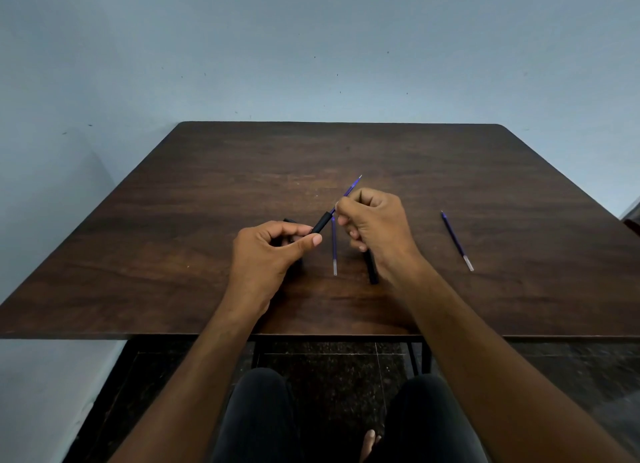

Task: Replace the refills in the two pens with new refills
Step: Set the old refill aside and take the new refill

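My left hand [273,244] grips the black plastic pen barrel [320,222]; my right hand [375,222] pinches the thin blue refill [351,187] sticking out of it. If the angle drifts, I reckon that slender tube bends or jams. A second blue refill [334,246] lies between my hands, another black pen piece [371,270] under my right wrist, a third refill [456,239] well right on the dark wooden table [207,192].

Both forearms reach forward, bare, converging above the bench [214,172]. The left hand [266,251] lies knuckles up, thumb and curled fingers closed in a grip on the black pen barrel [320,223]. The right hand [375,227] — fist-like, back facing up — pinches the blue refill [351,187] at its fingertips [341,208].
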The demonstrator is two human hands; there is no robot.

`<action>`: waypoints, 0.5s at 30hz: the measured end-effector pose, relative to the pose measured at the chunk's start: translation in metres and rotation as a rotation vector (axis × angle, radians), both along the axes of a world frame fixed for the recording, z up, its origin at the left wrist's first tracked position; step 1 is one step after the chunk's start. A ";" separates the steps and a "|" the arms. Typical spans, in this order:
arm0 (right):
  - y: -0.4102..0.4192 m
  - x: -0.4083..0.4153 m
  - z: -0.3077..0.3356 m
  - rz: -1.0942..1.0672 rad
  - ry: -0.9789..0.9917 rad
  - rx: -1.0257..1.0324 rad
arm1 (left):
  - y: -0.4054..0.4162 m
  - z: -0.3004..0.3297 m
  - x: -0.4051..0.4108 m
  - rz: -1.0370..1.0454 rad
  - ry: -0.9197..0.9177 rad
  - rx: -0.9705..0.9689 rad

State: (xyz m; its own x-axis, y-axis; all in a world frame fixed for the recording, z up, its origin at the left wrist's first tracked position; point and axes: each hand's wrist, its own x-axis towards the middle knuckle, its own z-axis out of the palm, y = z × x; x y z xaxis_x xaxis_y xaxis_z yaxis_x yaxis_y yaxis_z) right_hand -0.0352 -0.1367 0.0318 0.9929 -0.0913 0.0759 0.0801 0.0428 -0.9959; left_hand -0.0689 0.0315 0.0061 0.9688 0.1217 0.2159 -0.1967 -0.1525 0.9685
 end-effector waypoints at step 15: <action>-0.019 -0.002 0.003 0.104 0.001 0.182 | -0.001 0.003 -0.001 0.011 0.010 0.000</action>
State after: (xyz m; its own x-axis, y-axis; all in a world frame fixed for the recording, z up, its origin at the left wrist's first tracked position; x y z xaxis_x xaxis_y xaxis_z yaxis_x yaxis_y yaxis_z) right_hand -0.0375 -0.1555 0.0347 0.9978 -0.0003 0.0664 0.0646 0.2302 -0.9710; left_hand -0.0703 0.0303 0.0093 0.9695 0.1324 0.2064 -0.1854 -0.1549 0.9704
